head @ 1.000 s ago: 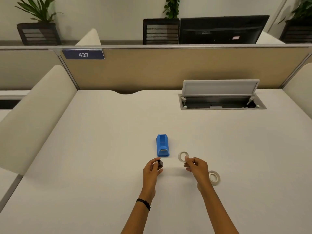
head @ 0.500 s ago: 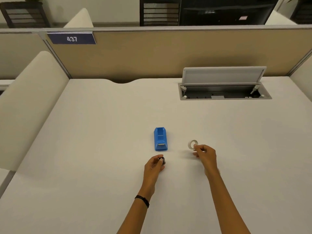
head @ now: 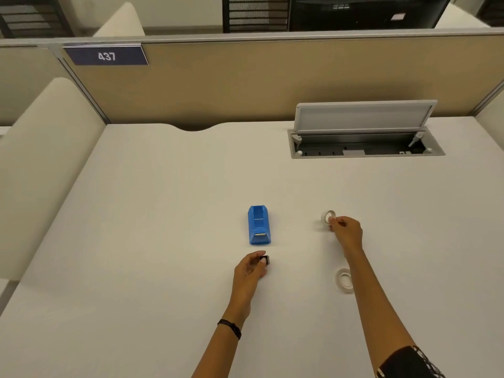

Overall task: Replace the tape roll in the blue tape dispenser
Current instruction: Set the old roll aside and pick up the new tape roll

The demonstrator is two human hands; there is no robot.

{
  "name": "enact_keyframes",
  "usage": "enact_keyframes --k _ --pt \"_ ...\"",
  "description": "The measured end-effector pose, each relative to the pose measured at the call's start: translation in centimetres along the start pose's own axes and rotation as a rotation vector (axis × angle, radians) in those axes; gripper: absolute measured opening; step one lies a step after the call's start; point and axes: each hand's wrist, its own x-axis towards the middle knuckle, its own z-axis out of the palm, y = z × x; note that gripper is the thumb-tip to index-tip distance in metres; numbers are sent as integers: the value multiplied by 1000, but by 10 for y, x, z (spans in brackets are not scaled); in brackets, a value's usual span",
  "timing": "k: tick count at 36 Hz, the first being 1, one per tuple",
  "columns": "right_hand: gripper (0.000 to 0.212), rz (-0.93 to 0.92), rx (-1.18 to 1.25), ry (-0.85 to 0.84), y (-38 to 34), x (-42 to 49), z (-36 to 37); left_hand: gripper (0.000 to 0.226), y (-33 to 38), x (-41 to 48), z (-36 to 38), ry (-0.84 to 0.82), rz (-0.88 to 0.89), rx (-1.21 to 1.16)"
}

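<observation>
A blue dispenser (head: 259, 228) sits near the middle of a white desk (head: 163, 200), its cradle open on top and its cutter end pointing toward the person. Just in front of it, the left hand (head: 249, 271) pinches a small dark hub (head: 264, 260) between thumb and fingertips, close to the desk surface; whether the hub touches the desk cannot be told. To the dispenser's right, well apart from it, the right hand (head: 346, 232) pinches a thin ring (head: 329, 216), held on edge at the fingertips. A tape roll (head: 343, 280) lies flat on the desk beside the right forearm, nearer the person than the ring. A black band (head: 230, 326) circles the left wrist, and a dark patterned sleeve (head: 406, 362) shows at the right elbow. Farther back, a cable box (head: 365, 144) is set into the desk with its grey lid raised. A tan partition (head: 245, 83) behind the desk carries a dark plate (head: 105, 55) marked 437.
</observation>
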Motion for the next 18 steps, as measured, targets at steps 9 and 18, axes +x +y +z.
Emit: enact_keyframes --k 9,18 --pt "28 -24 -186 -4 2 12 4 22 0 0 -1 -30 -4 62" --pt "26 -55 -391 -16 1 17 10 23 0 2 -2 -31 0 74"
